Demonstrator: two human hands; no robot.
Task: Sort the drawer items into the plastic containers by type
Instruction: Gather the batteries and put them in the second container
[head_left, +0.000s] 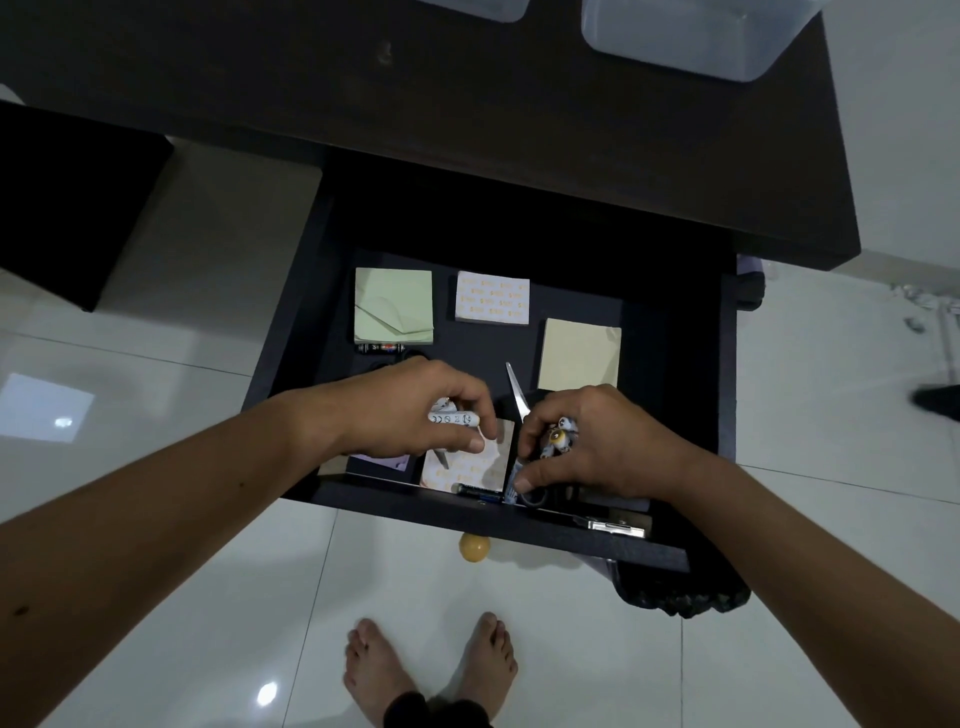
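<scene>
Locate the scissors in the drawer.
The scissors lie near the drawer's front, centre-right, blades pointing away between both hands; the right hand covers the handles, left of the yellow notepad.

Drawer contents, counted by kind.
Paper pads: five (394, 304) (492, 298) (579, 354) (467, 462) (382, 461). Scissors (517, 392): one. Plastic containers: two (691, 36) (483, 8).
</scene>
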